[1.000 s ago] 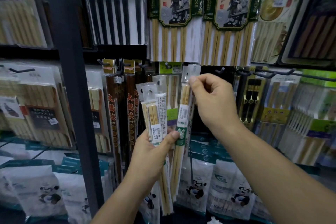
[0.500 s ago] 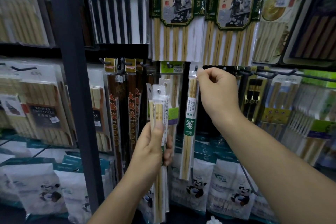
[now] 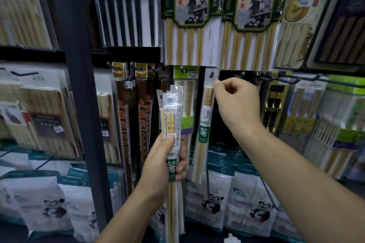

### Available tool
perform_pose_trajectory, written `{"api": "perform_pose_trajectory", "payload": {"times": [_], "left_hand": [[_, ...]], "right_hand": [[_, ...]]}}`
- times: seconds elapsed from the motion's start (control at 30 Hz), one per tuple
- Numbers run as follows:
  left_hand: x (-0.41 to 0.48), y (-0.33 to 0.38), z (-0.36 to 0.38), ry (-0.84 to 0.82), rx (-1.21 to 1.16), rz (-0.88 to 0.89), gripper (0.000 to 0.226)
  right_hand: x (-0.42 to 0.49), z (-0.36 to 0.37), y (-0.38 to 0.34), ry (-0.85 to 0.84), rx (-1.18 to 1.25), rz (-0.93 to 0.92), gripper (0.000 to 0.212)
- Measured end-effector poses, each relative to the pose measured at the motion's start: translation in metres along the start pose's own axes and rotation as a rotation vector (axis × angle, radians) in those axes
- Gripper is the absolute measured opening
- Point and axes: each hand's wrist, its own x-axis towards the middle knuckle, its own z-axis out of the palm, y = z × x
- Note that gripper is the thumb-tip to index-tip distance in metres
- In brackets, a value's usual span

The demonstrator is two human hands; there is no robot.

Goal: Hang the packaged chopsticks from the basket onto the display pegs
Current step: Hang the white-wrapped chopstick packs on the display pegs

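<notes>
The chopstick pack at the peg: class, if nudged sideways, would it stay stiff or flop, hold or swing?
The pack probably stays stiff: straight sticks fill it. Hanging by one hole on the peg, it would likely swing. Its glossy film looks slippery.

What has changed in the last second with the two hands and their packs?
The right hand lifted its single pack up and rightward; the header hole now sits over a peg, the pack still pinched at its top edge. The left hand still grips the bundle of packs, now held more upright.
</notes>
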Motion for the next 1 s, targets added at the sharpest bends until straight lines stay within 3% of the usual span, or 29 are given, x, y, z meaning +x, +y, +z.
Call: {"api": "perform_pose_trajectory", "payload": {"times": [0.1,0.3,0.47,0.6,0.77,0.9,1.0], "left_hand": [[0.0,0.0,0.001,-0.003,0.023,0.019,0.026],[-0.001,0.001,0.007,-0.033,0.084,0.079,0.042],[-0.003,0.002,0.01,-0.066,0.14,0.089,0.039],[-0.004,0.004,0.011,-0.104,0.176,0.084,0.031],[-0.005,0.001,0.012,-0.086,0.113,0.08,0.037],[-0.002,0.0,0.011,0.039,0.046,0.112,0.032],[0.002,0.0,0.006,0.155,0.171,0.156,0.033]], "right_hand": [[-0.012,-0.002,0.0,0.025,0.0,-0.011,0.02],[-0.037,0.004,-0.009,-0.212,0.07,-0.046,0.016],[-0.04,0.003,-0.014,-0.251,0.141,-0.022,0.019],[-0.039,0.002,-0.015,-0.221,0.162,-0.014,0.018],[-0.035,0.002,-0.014,-0.199,0.13,-0.032,0.017],[-0.025,-0.001,-0.013,-0.118,0.163,-0.028,0.02],[-0.013,-0.003,-0.013,-0.068,0.182,0.011,0.026]]}}
